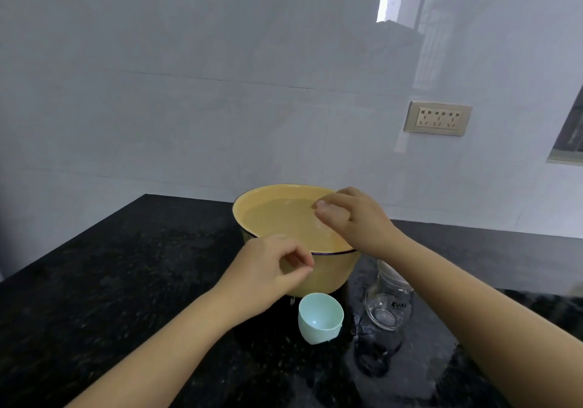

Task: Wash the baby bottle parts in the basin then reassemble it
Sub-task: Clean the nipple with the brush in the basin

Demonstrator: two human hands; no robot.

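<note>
Black speckled countertop (110,281) fills the lower frame, white tiled wall (189,76) behind.

Left hand (271,272), lower centre-left: in front of the basin's near wall, just below its rim. Fingers curled in, thumb tip close to the index tip like a pinch. Nothing visible between them; cannot tell if it holds something clear.

Yellow basin (252,201), centre: dark rim line, filled with water nearly to the top, stands on the countertop.

Pale teal bottle cap (320,317), bottom centre: just in front of the basin, tipped on its side, opening facing up toward the camera. Neither hand touches it.

Right hand (353,221), centre-right: over the basin's right side, above the water, fingers bent downward and bunched. Faint translucent blur under the fingertips; cannot tell whether it grips anything.

Clear glass baby bottle (388,306), lower right of the basin: upright on the countertop, dark lettering on the body, top partly hidden by the right forearm. No hand on it.

Beige wall socket (438,118), right, mid-height on the wall.
</note>
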